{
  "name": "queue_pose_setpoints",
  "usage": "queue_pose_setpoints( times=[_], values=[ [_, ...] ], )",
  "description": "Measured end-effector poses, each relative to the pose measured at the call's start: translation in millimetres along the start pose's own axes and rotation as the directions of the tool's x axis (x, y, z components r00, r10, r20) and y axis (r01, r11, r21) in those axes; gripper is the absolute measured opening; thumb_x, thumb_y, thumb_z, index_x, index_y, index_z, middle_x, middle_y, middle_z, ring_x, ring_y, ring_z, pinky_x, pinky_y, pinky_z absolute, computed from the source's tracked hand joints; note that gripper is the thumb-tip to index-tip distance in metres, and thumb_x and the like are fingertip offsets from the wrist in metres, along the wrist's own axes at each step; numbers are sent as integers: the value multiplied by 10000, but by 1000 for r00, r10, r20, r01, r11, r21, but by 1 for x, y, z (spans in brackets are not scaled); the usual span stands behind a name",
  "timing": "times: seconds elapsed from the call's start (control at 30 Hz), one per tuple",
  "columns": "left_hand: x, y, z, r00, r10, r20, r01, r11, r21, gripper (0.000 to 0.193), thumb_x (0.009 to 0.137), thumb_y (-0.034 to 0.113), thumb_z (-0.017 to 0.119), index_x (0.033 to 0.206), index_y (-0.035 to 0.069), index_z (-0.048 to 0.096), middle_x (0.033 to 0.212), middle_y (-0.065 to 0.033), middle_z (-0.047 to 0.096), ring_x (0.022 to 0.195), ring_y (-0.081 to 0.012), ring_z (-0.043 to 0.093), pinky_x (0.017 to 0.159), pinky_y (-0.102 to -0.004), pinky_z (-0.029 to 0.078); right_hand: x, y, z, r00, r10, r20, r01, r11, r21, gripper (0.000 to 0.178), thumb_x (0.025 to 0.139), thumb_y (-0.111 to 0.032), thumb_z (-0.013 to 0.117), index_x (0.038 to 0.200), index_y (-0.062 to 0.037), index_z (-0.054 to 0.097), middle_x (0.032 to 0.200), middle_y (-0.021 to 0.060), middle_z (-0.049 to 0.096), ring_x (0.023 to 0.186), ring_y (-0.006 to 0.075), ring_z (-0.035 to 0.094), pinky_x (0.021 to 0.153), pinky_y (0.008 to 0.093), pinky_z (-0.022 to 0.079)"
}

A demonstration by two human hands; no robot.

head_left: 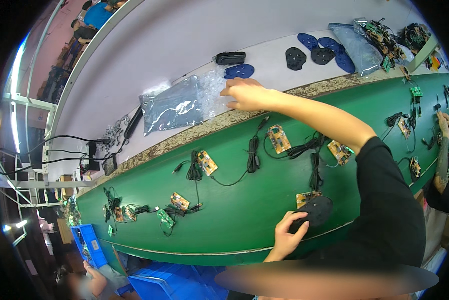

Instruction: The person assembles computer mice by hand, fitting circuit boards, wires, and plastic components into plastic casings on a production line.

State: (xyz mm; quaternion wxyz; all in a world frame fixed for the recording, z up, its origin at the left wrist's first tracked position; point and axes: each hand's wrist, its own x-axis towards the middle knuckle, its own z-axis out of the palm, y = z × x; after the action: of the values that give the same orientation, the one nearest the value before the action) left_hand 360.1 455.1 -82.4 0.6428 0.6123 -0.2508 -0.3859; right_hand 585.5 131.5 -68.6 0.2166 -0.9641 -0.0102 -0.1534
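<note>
My left hand (288, 236) is closed on a dark oval plate (318, 211) near the front edge of the green belt, thumb on top. Just behind that plate, and partly covered by it, lies a tan circuit board (304, 199) with a coiled black cable. My right arm stretches across the belt to the far ledge. There my right hand (249, 95) has its fingers bent together at the edge of a clear plastic bag (213, 92); its fingertips partly hide what they grip. Beyond that hand lie a blue oval plate (239, 71) and a black case (230, 58).
Several circuit boards (207, 162) with cables are spread along the green belt (224, 215). More dark plates (295, 58) and a bag (357, 47) lie on the far ledge. Blue crates (179, 280) stand below. Another person's hands (444, 125) work at the right.
</note>
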Motion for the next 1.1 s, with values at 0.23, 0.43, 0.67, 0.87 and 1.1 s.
queue_pose_setpoints(
  times=[0.23,0.43,0.67,0.87,1.1],
  values=[
    [-23,35,-14,969,107,221,-85,991,-106,204,830,-46,717,1028,-19,681,977,-141,680,875,-222,657,768,-311,521,13,44,51,997,-31,66,37,994,-99,204,879,-239,608,987,-95,704,1021,140,654,1005,351,639,837,490,522],
    [48,10,-13,851,115,513,-257,942,215,179,857,52,708,1034,32,694,910,-117,674,837,-243,672,751,-334,520,30,-16,64,991,-85,107,93,992,-80,332,873,-350,635,1126,-137,666,1134,121,612,1092,323,607,861,495,507],
    [83,14,-27,950,95,298,-209,902,378,154,873,47,711,1020,9,679,906,-32,666,784,-92,611,631,-224,454,-3,-18,58,994,97,51,-96,995,-25,261,860,-291,625,956,-59,699,1069,148,655,1030,354,637,811,466,526],
    [12,-42,10,826,257,502,-515,707,485,442,668,62,766,1097,5,676,1175,-224,637,1114,-443,561,969,-496,448,43,-55,84,994,-18,108,20,1000,-14,252,868,-316,666,955,-90,737,1048,161,674,1039,351,633,906,492,504],
    [32,-25,45,786,308,536,-604,564,563,230,789,162,757,923,42,613,979,-168,529,1031,-375,529,842,-456,424,31,16,108,991,131,-4,-131,991,23,199,850,-132,612,1008,-63,711,1021,205,701,997,400,670,847,488,538]
  ],
)
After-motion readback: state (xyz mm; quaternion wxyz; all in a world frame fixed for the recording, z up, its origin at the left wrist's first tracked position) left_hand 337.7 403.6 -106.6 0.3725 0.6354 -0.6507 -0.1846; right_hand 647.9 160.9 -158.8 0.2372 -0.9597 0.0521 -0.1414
